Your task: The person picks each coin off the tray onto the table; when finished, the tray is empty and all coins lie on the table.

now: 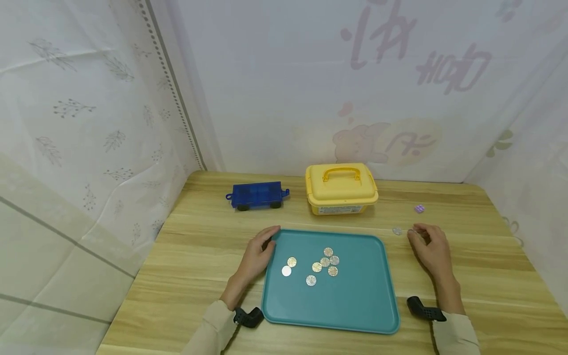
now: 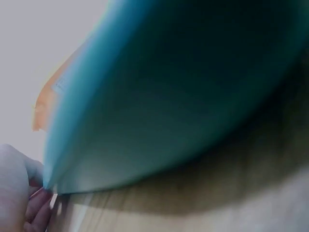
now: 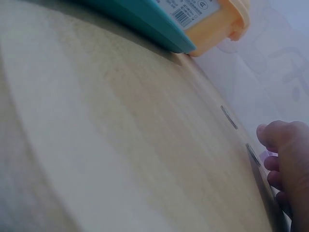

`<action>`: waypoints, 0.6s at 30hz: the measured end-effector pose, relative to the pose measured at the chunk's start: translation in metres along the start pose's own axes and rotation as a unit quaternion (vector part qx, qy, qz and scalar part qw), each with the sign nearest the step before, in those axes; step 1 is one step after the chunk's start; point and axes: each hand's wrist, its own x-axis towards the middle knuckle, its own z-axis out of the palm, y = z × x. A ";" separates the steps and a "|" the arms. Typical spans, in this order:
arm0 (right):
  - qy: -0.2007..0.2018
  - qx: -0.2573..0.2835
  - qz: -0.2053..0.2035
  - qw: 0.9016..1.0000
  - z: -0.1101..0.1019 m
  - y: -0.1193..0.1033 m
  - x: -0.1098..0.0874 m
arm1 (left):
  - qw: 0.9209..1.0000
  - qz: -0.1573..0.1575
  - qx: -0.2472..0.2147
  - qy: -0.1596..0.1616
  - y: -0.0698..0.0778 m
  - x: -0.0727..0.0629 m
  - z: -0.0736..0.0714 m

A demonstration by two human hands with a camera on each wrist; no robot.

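Resting against the left rim near the far left corner of a teal tray (image 1: pixel 355 301) is my left hand (image 1: pixel 255 254), its fingers touching the edge. Several gold and silver coins (image 1: pixel 325 262) lie flat in the tray. Right of the tray, my right hand (image 1: pixel 432 249) is low over the table with loosely bent fingers. A coin (image 3: pixel 252 154) is by its fingertips, partly hidden in the head view; the thumb stands apart from it in the right wrist view. Another coin (image 1: pixel 397 230) lies flat on the table just left of that hand.
Behind the tray stands a closed yellow box (image 1: pixel 341 185) with a handle. A blue toy wagon (image 1: pixel 257 195) is at the back left. A small purple block (image 1: pixel 419 209) lies beyond my right hand. White curtains border the wooden table (image 1: pixel 186 281).
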 end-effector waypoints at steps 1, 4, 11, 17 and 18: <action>0.002 0.002 0.000 1.000 0.000 0.000 0.000 | 1.000 -0.001 0.008 -0.002 0.000 0.000 0.000; 0.007 0.010 0.001 1.000 0.001 -0.001 0.000 | 1.000 -0.001 0.028 -0.005 0.000 0.000 0.000; -0.002 0.020 0.039 0.999 -0.004 -0.014 -0.001 | 0.999 0.012 0.044 0.003 0.001 0.000 0.000; -0.050 0.021 0.031 0.998 -0.004 -0.033 0.001 | 0.999 0.017 0.050 0.005 0.001 0.001 0.001; -0.056 0.023 0.017 0.998 -0.004 -0.038 0.003 | 0.999 0.016 0.050 0.004 0.001 0.001 0.000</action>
